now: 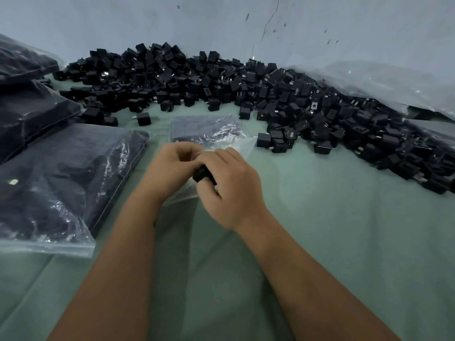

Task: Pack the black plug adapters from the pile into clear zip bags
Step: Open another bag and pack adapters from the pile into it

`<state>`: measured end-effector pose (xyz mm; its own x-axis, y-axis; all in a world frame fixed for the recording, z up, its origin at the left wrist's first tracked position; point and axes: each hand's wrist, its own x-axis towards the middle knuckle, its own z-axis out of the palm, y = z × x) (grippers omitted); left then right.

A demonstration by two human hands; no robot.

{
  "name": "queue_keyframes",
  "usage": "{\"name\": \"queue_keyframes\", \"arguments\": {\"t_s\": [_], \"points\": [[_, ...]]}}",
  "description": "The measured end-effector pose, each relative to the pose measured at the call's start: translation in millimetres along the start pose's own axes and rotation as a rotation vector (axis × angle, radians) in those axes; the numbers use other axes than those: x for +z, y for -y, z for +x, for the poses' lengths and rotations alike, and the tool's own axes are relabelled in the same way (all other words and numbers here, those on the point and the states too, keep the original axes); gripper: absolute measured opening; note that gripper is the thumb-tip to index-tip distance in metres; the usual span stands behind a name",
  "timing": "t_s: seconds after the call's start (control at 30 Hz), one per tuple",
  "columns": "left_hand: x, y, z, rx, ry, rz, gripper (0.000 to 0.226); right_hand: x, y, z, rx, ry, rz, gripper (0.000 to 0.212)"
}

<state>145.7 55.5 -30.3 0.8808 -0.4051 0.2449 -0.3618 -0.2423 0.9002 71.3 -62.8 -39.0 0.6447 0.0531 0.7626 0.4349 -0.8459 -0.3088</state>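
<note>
Head view: two hands are meeting over a clear zip bag at the middle of the green worktop.

Right hand is curling around one black plug adapter, holding it at the bag's near opening, while the left hand is pinching the bag's plastic edge with bent fingers. Adapters already inside are lying at the bag's far end, toward 12 o'clock. Pile of black plug adapters is stretching from 11 to 3 o'clock along the wall. Filled bags are lying at 9 o'clock, well apart from the hands.
</note>
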Motion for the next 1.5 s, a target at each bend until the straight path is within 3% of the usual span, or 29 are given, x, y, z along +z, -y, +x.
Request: {"name": "queue_keyframes", "arguments": {"t_s": [0.13,0.23,0.37,0.47,0.6,0.77,0.87,1.03,1.2,1.4,1.5], "points": [[2.4,-0.7,0.2,-0.012,-0.109,-0.074,0.006,-4.3,-15.0,0.0,0.114,0.207,-0.240,0.032],[1.2,-4.7,-0.4,0.027,-0.087,-0.162,0.009,-4.9,-19.3,1.0,0.068,0.256,-0.457,0.036],[1.1,-6.4,-2.3,0.095,-0.010,-0.221,0.010,-0.7,-18.6,2.6,0.105,0.363,-0.397,0.029],[-0.2,-2.8,-1.9,0.090,0.004,-0.235,0.015,2.5,-16.5,-2.4,0.159,0.354,-0.381,0.019],[-4.1,9.7,1.0,-0.015,-0.181,-0.211,0.044,4.0,-14.6,-1.5,0.175,0.351,-0.372,0.007],[-5.5,13.8,5.9,-0.122,-0.412,-0.297,0.037,7.0,-22.5,-2.0,0.277,0.327,-0.431,0.025],[-3.5,17.5,9.4,-0.158,-0.443,-0.263,0.033,2.9,-23.5,-2.7,0.314,0.264,-0.422,0.036],[-1.5,22.4,15.8,-0.203,-0.482,-0.272,0.027,5.6,-18.4,-2.0,0.391,0.318,-0.256,0.030],[-0.8,24.9,18.5,-0.195,-0.463,-0.255,0.023,9.9,-20.7,-2.9,0.376,0.347,-0.347,0.043],[-1.4,26.5,19.9,-0.205,-0.478,-0.272,0.023,4.2,-16.9,-2.6,0.295,0.259,-0.424,0.038],[-0.7,24.9,19.8,-0.220,-0.511,-0.284,0.023,7.7,-16.7,-3.8,0.275,0.331,-0.469,0.040]]}}
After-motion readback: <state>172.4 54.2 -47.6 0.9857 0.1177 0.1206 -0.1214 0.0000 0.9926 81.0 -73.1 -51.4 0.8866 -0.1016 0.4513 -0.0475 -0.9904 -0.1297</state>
